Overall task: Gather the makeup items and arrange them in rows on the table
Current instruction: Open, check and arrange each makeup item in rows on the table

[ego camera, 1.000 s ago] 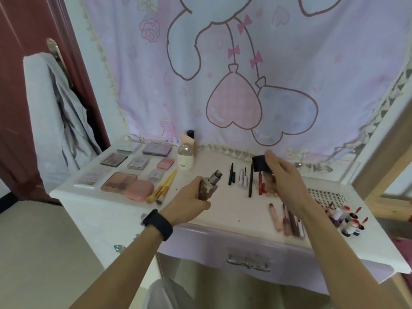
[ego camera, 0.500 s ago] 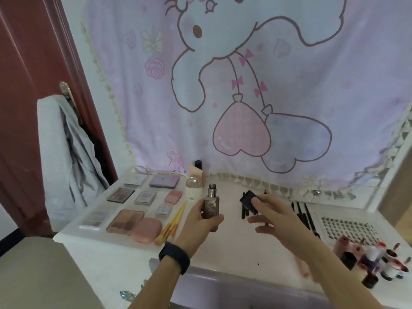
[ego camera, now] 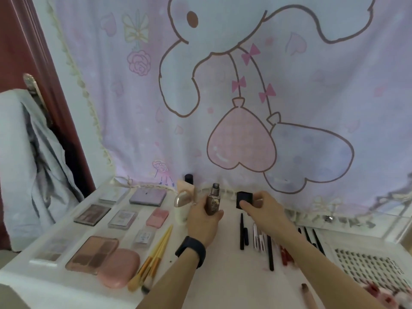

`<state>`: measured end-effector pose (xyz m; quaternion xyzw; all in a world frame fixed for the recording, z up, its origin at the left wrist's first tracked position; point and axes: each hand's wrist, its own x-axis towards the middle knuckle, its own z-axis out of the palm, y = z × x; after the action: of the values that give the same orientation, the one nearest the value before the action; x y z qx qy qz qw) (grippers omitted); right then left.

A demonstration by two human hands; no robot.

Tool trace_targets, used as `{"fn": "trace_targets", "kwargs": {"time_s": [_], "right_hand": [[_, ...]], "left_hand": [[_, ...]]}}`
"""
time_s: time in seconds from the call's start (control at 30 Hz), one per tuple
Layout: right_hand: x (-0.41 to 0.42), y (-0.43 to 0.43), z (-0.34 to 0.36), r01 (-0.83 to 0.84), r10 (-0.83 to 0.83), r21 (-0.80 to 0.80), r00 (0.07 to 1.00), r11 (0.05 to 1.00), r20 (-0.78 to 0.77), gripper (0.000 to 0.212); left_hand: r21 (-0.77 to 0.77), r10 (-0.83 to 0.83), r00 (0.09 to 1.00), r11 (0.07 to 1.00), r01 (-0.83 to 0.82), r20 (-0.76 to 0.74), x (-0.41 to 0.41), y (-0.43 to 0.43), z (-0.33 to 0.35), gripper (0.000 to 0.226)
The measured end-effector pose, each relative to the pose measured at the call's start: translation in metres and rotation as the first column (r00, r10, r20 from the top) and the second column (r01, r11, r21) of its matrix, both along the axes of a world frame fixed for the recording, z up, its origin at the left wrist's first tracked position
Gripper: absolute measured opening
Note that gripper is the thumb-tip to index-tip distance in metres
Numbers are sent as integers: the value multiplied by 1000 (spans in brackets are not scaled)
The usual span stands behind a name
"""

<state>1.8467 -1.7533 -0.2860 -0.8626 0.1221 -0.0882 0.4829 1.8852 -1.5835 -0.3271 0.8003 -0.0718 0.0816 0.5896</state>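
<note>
A single head-worn wide-angle view, close at the near edge of the surface [ego camera: 223, 253], looks forward and slightly down; the curtain [ego camera: 312, 63] fills twelve o'clock, the surface spreads toward six o'clock

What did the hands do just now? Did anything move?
The left hand carried the brown bottle toward the back of the table, turning it upright. The right hand moved the black cap back beside it. Both keep their grip. Palettes and brushes stayed put.

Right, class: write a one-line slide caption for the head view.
Left hand holds a brown bottle, right hand pinches a black cap, amid rows of makeup.
</note>
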Motion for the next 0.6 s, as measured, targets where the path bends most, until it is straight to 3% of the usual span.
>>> {"fn": "trace_targets", "kwargs": {"time_s": [0.2, 0.6], "right_hand": [[41, -10, -16, -50, 46, -279, 999, 959, -19, 29], [77, -5, -30, -89, 31, -566, 993, 820, -112, 23]], "left_hand": [[-32, 94, 995, 995, -95, -32, 24, -30, -13, 46], [67, 116, 992, 991, -119, 56, 59, -31, -28, 42]]}}
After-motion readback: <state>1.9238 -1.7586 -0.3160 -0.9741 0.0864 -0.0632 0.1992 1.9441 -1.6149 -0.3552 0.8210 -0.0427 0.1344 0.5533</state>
